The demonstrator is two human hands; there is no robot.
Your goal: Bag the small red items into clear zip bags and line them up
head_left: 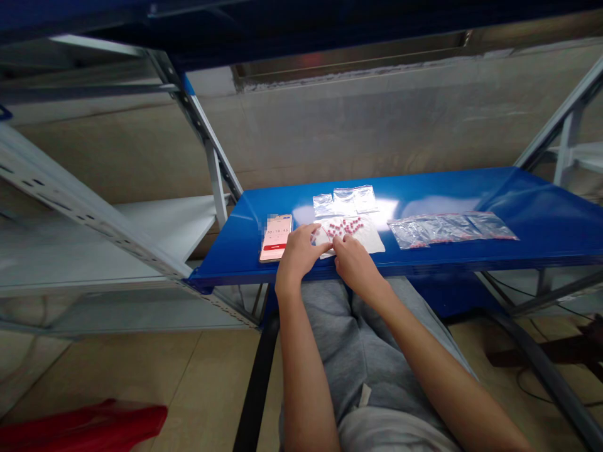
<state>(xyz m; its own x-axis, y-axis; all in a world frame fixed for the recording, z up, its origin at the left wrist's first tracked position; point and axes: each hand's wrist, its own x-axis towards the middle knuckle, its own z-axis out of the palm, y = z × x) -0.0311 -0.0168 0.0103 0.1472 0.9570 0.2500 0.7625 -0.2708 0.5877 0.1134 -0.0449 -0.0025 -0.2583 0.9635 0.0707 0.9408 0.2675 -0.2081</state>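
Observation:
My left hand (298, 253) and my right hand (352, 260) rest at the front edge of a blue shelf (518, 207). Both sit at the near edge of a white sheet (366, 237) that carries several small pink pills (345, 226). The left hand's fingers curl and pinch a small clear bag (322, 238) at the sheet's left corner. The right hand's fingers are bent down onto the sheet next to the pills; what they hold is hidden.
A phone (276, 237) with a lit timer screen lies left of my hands. Three empty clear bags (345, 201) lie behind the sheet. Several filled bags (450, 227) lie in a row to the right. Grey shelf frames stand either side; a red object (89, 424) lies on the floor.

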